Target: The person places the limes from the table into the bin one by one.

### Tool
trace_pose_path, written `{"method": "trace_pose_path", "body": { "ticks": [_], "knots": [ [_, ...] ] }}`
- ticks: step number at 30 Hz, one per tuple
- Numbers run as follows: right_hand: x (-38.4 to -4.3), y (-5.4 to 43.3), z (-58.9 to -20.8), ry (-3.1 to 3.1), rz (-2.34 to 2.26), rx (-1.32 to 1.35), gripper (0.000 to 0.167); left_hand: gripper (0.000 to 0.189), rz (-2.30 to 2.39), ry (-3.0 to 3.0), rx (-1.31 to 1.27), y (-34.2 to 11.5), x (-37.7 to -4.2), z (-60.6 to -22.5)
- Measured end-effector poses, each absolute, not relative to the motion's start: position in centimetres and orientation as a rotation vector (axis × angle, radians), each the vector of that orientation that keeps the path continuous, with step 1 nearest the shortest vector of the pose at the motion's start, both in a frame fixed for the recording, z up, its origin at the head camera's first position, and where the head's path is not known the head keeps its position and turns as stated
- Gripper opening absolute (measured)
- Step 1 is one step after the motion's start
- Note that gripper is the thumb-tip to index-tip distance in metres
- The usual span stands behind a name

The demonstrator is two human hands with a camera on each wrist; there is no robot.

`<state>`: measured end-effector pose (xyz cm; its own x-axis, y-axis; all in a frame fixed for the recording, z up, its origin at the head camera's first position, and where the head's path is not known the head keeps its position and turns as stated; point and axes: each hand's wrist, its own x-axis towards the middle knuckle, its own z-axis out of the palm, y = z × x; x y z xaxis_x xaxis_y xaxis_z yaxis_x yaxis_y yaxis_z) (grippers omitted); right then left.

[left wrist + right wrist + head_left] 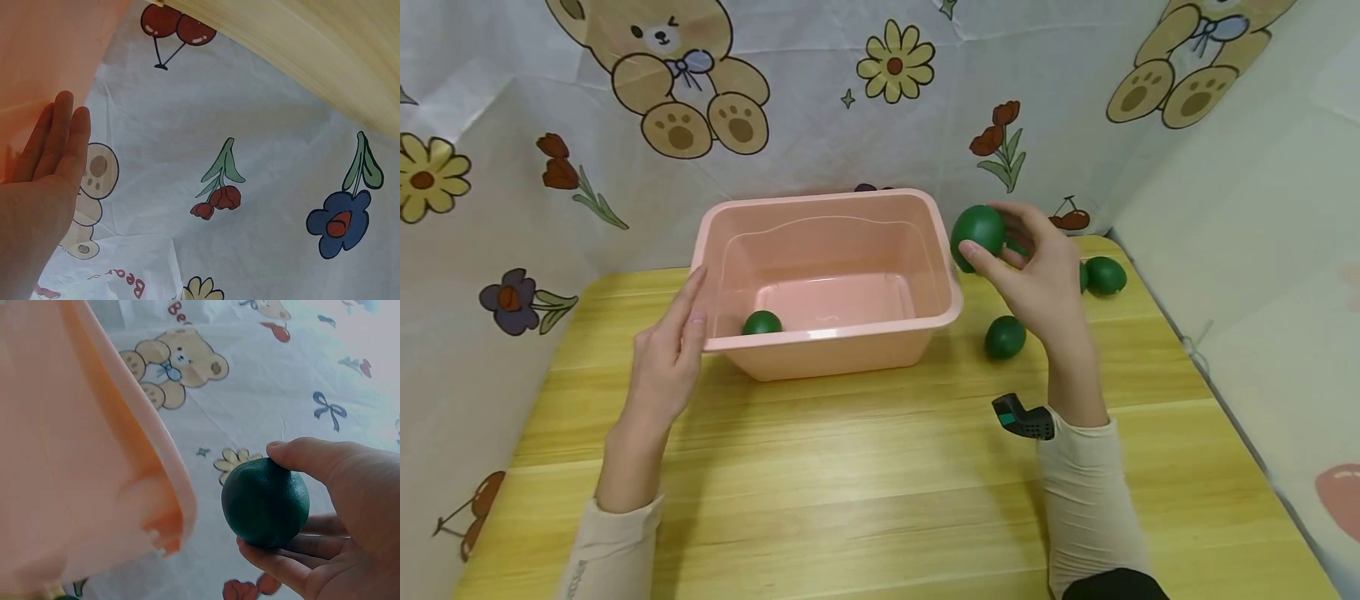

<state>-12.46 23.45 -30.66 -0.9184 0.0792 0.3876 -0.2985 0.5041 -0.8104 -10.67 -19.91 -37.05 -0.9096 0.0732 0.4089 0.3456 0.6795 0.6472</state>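
My right hand [1037, 267] holds a green lime [978, 231] between thumb and fingers, just off the right rim of a pink plastic basin [842, 357]. In the right wrist view the same lime [265, 501] shows smooth and round, with the basin wall [56, 456] to its left. My left hand [662, 362] rests at the basin's left side; in the left wrist view its fingers [61, 134] lie straight against the pink wall. Inside the basin, near the front left corner, sits one lime [762, 322], partly hidden by the rim.
On the wooden table [850, 467], a loose lime [1005, 337] lies right of the basin. Another lime [1106, 276] is farther back, with more green partly hidden behind my right hand. A patterned cloth [820, 125] hangs behind; a pale wall [1262, 250] borders the right edge.
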Motion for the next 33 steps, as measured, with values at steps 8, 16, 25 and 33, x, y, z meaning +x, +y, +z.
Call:
{"method": "trace_pose_path", "body": {
  "ticks": [8,16,25,33],
  "knots": [
    [-12.9,20.8,-31.6,-2.382,1.373,0.279,0.056,0.052,-1.072,-2.537,-0.323,-20.4,-10.4,-37.6],
    [-12.1,19.9,-32.6,-2.422,1.325,0.297,0.058,0.052,-1.071,-2.541,-0.370,-20.0,-10.8,-37.8],
    [-12.1,19.5,-32.3,-2.496,1.222,0.397,0.059,0.051,-1.003,-2.515,-0.378,-20.2,-11.2,-37.5],
    [-12.4,19.4,-32.1,-2.452,1.255,0.491,0.042,0.051,-1.054,-2.540,-0.347,-20.4,-11.1,-37.2]
  ]
}}
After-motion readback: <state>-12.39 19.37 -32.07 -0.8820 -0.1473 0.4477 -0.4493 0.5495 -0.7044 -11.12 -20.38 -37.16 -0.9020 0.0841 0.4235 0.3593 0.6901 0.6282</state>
